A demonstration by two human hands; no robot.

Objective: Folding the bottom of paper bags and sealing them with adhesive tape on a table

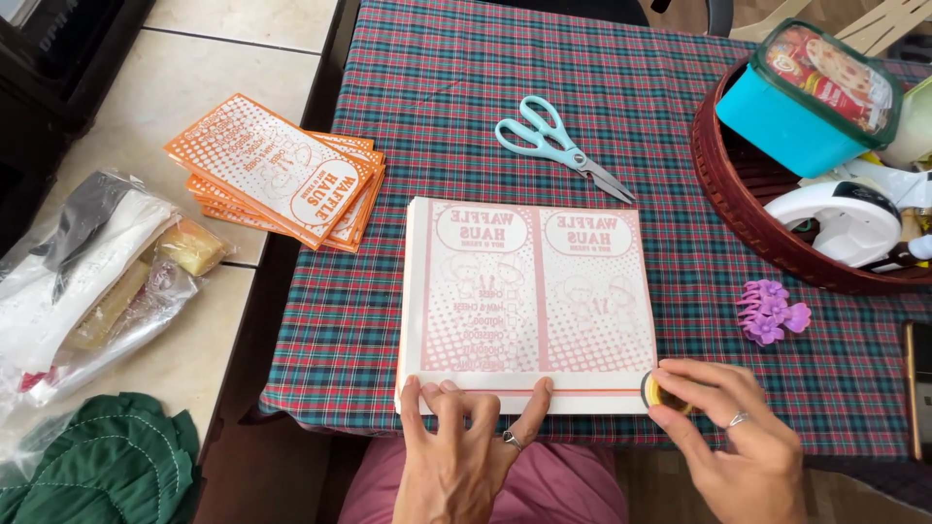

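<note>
On the far left, a stack of finished orange paper bags lies on the tiled floor beside the bench. On the bench a pile of flat printed sheets waits, unmade. The left hand presses flat and open on the folded near edge. The right hand pinches a tape roll at the sheet's near right corner. Scissors lie far behind.

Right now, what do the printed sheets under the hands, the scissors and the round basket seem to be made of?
Printed sheets: thin matte paper, it seems; the orange print shows faintly through and the near edge is folded flat.
Scissors: pale blue handles that look like plastic, with grey, slightly shiny blades, probably metal.
Round basket: dark red, ribbed wall; woven cane or moulded plastic, hard to tell.
</note>
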